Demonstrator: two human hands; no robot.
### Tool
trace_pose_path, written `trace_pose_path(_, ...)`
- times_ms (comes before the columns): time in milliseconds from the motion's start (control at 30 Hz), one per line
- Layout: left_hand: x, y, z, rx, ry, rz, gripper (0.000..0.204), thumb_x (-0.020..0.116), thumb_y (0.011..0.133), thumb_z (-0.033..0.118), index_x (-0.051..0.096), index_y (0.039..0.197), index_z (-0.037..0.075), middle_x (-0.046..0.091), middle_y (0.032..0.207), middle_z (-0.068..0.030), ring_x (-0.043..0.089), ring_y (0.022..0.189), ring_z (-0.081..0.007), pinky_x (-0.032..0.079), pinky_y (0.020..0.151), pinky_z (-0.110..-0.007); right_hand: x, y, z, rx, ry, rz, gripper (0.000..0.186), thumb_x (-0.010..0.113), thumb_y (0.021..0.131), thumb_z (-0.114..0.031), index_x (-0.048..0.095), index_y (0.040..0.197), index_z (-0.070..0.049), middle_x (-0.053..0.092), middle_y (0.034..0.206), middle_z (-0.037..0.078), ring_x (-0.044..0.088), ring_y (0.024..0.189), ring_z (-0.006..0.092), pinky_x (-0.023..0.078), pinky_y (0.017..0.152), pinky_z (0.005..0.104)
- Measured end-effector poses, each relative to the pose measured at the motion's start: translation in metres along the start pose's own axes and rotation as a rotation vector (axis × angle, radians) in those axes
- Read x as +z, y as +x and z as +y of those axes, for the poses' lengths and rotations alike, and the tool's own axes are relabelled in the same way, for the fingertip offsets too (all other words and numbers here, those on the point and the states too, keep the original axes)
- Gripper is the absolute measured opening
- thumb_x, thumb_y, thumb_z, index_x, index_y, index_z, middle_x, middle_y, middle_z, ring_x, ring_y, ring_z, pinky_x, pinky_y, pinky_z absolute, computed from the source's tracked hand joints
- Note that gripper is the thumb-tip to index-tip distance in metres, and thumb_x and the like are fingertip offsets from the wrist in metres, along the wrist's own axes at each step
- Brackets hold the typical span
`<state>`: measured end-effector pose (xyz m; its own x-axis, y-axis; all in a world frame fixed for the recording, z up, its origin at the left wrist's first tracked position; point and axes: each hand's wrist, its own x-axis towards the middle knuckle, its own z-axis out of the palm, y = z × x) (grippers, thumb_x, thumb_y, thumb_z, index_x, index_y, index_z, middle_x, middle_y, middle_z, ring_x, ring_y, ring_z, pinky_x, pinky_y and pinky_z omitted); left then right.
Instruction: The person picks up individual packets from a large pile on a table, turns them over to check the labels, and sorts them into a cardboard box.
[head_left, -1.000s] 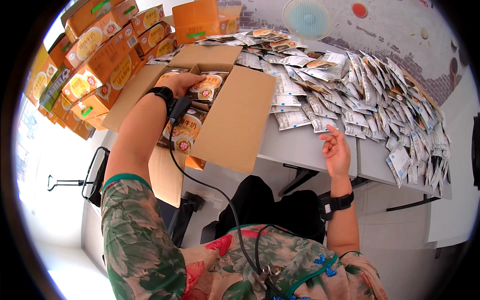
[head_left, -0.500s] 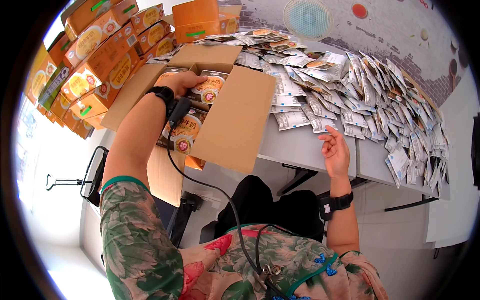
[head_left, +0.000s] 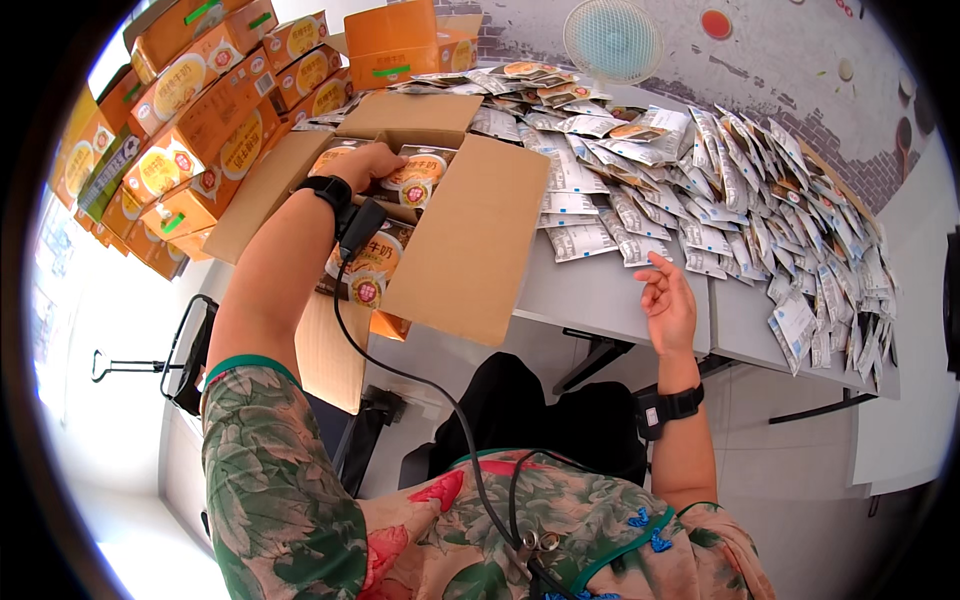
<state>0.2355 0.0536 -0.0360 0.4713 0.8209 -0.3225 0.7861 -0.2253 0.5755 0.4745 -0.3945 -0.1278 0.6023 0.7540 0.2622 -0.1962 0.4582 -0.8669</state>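
My left hand (head_left: 366, 167) reaches into an open brown cardboard carton (head_left: 470, 245). Its fingers are bent down among the brown packets, and their tips are hidden; what they grip, if anything, I cannot make out. Beside the thumb lies a brown packet (head_left: 415, 180) with an orange round print. A second such packet (head_left: 372, 262) shows in the near part of the carton, below my wrist, and another (head_left: 335, 152) partly behind the hand. My right hand (head_left: 668, 305) hovers at the table's front edge, palm up, open and holding nothing, its fingers loosely bent. Silvery-white pouches lie just beyond it.
Orange boxes (head_left: 205, 125) are stacked at the far left, and an open orange box (head_left: 392, 45) stands behind the carton. A large heap of pouches (head_left: 740, 190) covers much of the grey table (head_left: 560, 290). A black cable (head_left: 430, 375) runs from my left wrist. A fan (head_left: 613, 40) stands behind.
My left hand has shifted very slightly left within the carton. The right hand stays nearly still, open over the table's edge.
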Motion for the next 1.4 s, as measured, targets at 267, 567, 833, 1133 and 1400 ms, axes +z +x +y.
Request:
trace_pose_path(267,0.006,-0.037,0.021,-0.135,-0.180,-0.074,0.050,0.047,0.089,0.045,0.055,0.110,0.000,0.061,0.107,-0.0111,0.061,0.086,-0.0191,0.046,0.066,-0.034,-0.001,-0.001,-0.001,-0.006,0.002,0.015,0.044,0.037,0.097,-0.034,0.049,0.120,0.001,0.062,0.094,0.010,0.049,0.064,0.0062,0.039,0.058,0.0183)
trace_pose_path(567,0.010,-0.038,0.020,-0.090,-0.179,-0.095,0.051,0.044,0.091,0.048,0.055,0.111,0.002,0.065,0.095,-0.0099,0.063,0.082,-0.0212,0.046,0.069,-0.035,0.002,-0.001,-0.001,0.003,-0.032,0.038,0.043,0.036,0.097,-0.033,0.049,0.120,0.001,0.062,0.093,0.010,0.047,0.063,0.0063,0.037,0.057,0.0184)
trace_pose_path(833,-0.020,-0.029,0.028,0.173,0.233,0.019,0.047,0.049,0.090,0.038,0.051,0.121,0.002,0.061,0.104,-0.0132,0.058,0.097,-0.0229,0.045,0.077,-0.037,0.001,-0.001,-0.001,0.010,-0.035,0.029,0.044,0.035,0.097,-0.033,0.048,0.121,0.001,0.061,0.092,0.010,0.046,0.062,0.0064,0.035,0.057,0.0184)
trace_pose_path(1133,-0.141,-0.165,-0.046,0.396,-0.556,0.304,0.050,0.050,0.092,0.036,0.043,0.128,0.004,0.055,0.117,-0.0126,0.051,0.112,-0.0223,0.041,0.094,-0.033,0.006,-0.001,-0.001,0.022,-0.096,0.041,0.043,0.036,0.097,-0.033,0.048,0.121,0.002,0.061,0.092,0.010,0.046,0.061,0.0062,0.036,0.056,0.0184)
trace_pose_path(1400,-0.161,-0.242,-0.185,0.158,-0.670,0.446,0.045,0.048,0.092,0.037,0.048,0.125,0.005,0.056,0.113,-0.0103,0.053,0.106,-0.0196,0.043,0.090,-0.033,0.031,-0.011,0.002,0.081,-0.410,0.045,0.033,0.041,0.096,-0.023,0.053,0.117,0.000,0.062,0.089,0.007,0.048,0.060,0.0051,0.037,0.054,0.0178)
